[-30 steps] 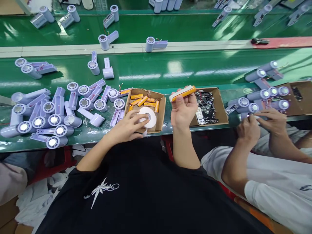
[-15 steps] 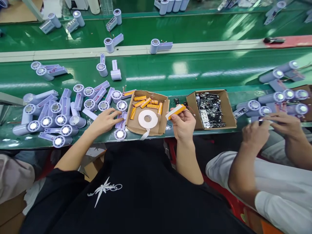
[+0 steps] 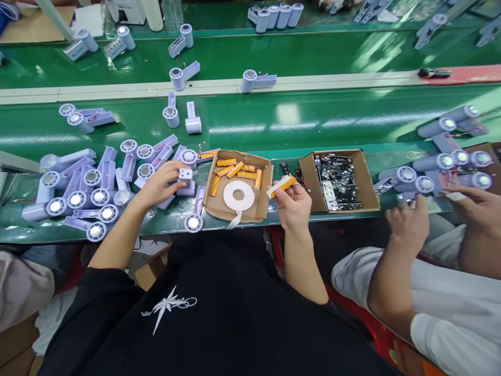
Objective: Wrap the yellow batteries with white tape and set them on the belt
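Fingers of the left hand (image 3: 162,183), now shifted leftward, pinched a lilac housing (image 3: 186,174); right hand (image 3: 295,207) pinched an orange battery (image 3: 287,181) near the worktop (image 3: 162,223) edge.

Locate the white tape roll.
In the head view, the white tape roll lies in the cardboard box between the left hand and right hand, beside the orange cylinders.

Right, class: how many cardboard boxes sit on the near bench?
3: orange-cylinder box, centre; black-parts box, right of it; cut-off box, right edge. Others may be hidden.
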